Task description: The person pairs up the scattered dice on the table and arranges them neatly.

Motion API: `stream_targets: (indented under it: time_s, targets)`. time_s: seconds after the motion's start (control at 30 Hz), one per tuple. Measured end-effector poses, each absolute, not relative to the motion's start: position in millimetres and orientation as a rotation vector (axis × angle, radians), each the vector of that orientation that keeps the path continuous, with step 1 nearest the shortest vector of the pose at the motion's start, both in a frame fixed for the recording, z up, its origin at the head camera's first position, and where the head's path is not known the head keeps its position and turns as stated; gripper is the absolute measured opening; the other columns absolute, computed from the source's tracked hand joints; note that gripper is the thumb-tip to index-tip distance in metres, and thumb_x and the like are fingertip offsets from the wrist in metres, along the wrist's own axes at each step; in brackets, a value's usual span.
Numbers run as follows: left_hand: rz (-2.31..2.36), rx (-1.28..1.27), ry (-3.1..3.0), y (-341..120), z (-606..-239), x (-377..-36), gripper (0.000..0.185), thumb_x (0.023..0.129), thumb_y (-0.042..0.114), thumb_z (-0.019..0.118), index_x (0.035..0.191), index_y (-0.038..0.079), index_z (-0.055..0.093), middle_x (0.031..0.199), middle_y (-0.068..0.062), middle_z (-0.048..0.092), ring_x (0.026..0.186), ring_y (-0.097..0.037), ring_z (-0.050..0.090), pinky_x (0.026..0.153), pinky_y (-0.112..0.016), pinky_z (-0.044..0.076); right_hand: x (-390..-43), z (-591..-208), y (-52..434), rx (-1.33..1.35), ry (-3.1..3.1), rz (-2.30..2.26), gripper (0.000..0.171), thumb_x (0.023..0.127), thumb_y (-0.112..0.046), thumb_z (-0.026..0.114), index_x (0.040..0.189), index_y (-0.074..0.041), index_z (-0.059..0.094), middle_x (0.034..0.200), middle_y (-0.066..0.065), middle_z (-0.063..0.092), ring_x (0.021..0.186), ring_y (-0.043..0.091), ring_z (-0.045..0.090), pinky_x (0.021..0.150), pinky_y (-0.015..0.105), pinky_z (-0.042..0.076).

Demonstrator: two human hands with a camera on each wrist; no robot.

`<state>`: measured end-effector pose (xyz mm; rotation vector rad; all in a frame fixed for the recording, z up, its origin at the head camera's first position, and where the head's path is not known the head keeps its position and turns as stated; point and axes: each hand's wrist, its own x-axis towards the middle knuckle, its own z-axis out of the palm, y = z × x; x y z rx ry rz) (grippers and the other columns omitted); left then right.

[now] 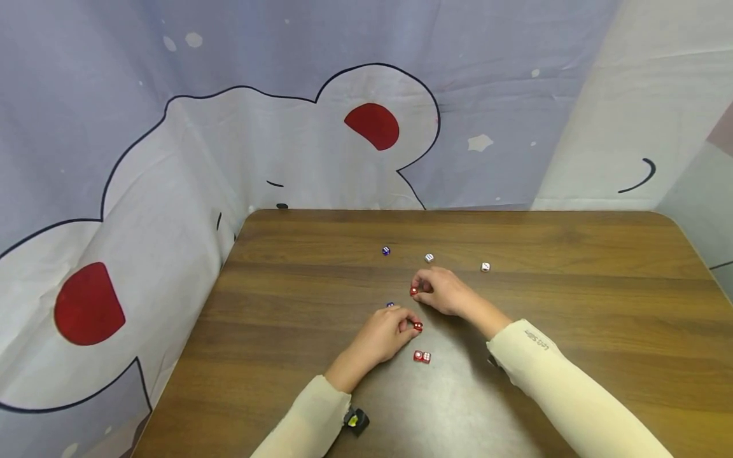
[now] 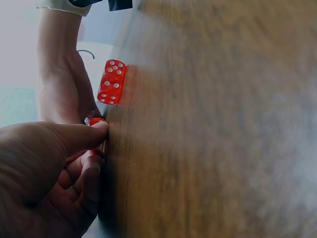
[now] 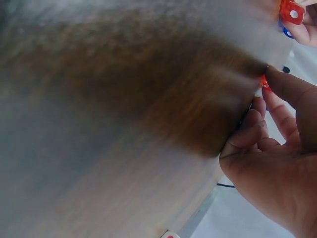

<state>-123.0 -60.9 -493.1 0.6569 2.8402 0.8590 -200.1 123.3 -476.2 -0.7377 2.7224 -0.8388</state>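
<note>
In the head view my left hand [image 1: 385,334] pinches a red die [image 1: 418,326] between thumb and forefinger, low over the table. Farther back, my right hand [image 1: 443,291] pinches another red die [image 1: 413,291] at the tabletop. Two more red dice [image 1: 422,357] sit side by side, touching, nearer the front. The left wrist view shows that touching red pair [image 2: 112,82] beyond my left thumb, whose tip partly hides the held die [image 2: 96,121]. A blue die [image 1: 390,305] lies just behind my left hand, partly covered by it.
Toward the back of the wooden table [image 1: 298,286] lie a blue die [image 1: 386,250], a white die [image 1: 429,257] and, farther right, another white die [image 1: 485,267]. A patterned cloth [image 1: 258,146] hangs along the table's back and left edges.
</note>
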Motion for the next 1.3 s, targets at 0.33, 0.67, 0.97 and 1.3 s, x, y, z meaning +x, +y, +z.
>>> stream_targets:
  time_s: [0.33,0.67,0.97,1.3]
  targets:
    - [0.844,0.628,2.826,-59.2,-490.8,-122.5,0.011,0.093,0.024,0.075,0.101,0.016,0.074,0.073,0.010,0.048,0.065,-0.003,0.043,0.060,-0.019,0.036,-194.2,-479.4,129.1,-0.792,2.751,-0.865,0.014,0.087,-0.014,0.077,0.095,-0.013,0.066,0.081,0.000,0.056,0.078,0.016,0.052,0.074,0.037,0.043]
    - [0.837,0.613,2.821,-58.5,-491.2,-122.5,0.012,0.094,0.024,0.074,0.103,0.017,0.074,0.074,0.010,0.047,0.065,-0.003,0.042,0.059,-0.019,0.036,-185.4,-481.5,135.5,-0.785,2.765,-0.874,0.013,0.087,-0.013,0.078,0.094,-0.014,0.066,0.081,0.000,0.056,0.079,0.015,0.050,0.073,0.035,0.043]
    - [0.836,0.623,2.827,-58.6,-491.1,-121.1,0.013,0.093,0.025,0.075,0.103,0.016,0.074,0.073,0.010,0.048,0.065,-0.003,0.043,0.059,-0.019,0.036,-173.8,-480.9,139.3,-0.770,2.760,-0.890,0.013,0.088,-0.014,0.077,0.095,-0.013,0.067,0.081,0.000,0.055,0.078,0.014,0.049,0.071,0.034,0.042]
    - [0.834,0.648,2.832,-57.1,-489.9,-120.0,0.014,0.093,0.025,0.075,0.103,0.015,0.074,0.073,0.010,0.048,0.065,-0.003,0.043,0.060,-0.019,0.036,-159.4,-479.1,144.7,-0.779,2.785,-0.878,0.013,0.087,-0.014,0.077,0.095,-0.014,0.066,0.082,0.001,0.054,0.079,0.016,0.048,0.071,0.035,0.042]
